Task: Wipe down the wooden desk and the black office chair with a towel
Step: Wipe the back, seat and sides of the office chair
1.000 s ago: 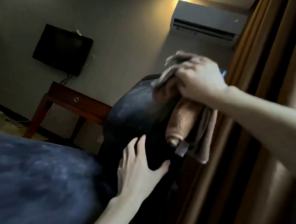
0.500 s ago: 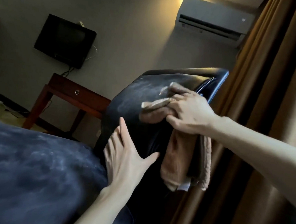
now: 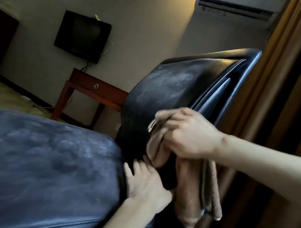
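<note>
The black office chair's backrest (image 3: 173, 89) fills the centre, dusty with pale smears, and its seat (image 3: 43, 164) spreads across the lower left. My right hand (image 3: 188, 136) grips a bunched tan towel (image 3: 190, 196) and presses it against the lower backrest; the towel's loose end hangs down below the hand. My left hand (image 3: 145, 181) lies flat, fingers spread, on the chair where seat and backrest meet, just below the towel. The wooden desk (image 3: 91, 89) stands against the far wall, away from both hands.
A dark TV (image 3: 82, 34) hangs on the wall above the desk. An air conditioner (image 3: 240, 6) is mounted top right. Brown curtains (image 3: 277, 92) hang right behind the chair's backrest. Cables lie on the floor (image 3: 7, 98) at the left.
My right hand has dragged the towel from the top of the backrest down to its lower part. My left hand has slid lower toward the seat. The view has tilted.
</note>
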`<state>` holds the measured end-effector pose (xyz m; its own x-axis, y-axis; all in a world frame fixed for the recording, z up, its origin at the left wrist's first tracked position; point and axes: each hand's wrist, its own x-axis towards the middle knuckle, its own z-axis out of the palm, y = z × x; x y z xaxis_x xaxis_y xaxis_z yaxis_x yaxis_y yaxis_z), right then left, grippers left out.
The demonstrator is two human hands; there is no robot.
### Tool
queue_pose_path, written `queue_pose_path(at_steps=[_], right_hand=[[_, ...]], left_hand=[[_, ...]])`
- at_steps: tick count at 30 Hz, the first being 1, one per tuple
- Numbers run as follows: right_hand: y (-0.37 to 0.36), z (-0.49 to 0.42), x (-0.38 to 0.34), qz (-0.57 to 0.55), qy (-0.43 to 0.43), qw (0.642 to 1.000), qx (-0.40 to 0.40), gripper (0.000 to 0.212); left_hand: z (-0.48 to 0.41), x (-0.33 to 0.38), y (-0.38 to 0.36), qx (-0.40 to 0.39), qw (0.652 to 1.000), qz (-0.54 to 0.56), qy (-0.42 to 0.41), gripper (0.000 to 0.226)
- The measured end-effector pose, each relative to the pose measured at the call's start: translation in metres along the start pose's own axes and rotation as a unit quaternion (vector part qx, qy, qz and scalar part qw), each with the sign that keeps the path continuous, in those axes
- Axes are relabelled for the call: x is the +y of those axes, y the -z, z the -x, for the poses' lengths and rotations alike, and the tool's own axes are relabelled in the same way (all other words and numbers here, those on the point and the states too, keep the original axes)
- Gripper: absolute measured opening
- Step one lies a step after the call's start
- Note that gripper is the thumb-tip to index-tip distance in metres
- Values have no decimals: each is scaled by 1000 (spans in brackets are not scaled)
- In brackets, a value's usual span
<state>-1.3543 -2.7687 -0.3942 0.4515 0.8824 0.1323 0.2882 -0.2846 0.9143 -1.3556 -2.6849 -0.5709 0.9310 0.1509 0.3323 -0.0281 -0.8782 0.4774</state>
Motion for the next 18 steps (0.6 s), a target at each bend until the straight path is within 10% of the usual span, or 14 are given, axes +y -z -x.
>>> queue_pose_path(at_steps=[5, 14, 18], right_hand=[[31, -21, 68, 20, -204, 979, -6, 62], [-14, -6, -14, 17, -50, 998, 36, 43], [-50, 12, -82, -139, 106, 978, -115, 35]], left_hand=[[-12, -13, 29, -61, 997, 53, 23, 131], [-9, -67, 26, -235, 956, -173, 33, 148], [-4, -63, 23, -208, 954, -212, 28, 144]])
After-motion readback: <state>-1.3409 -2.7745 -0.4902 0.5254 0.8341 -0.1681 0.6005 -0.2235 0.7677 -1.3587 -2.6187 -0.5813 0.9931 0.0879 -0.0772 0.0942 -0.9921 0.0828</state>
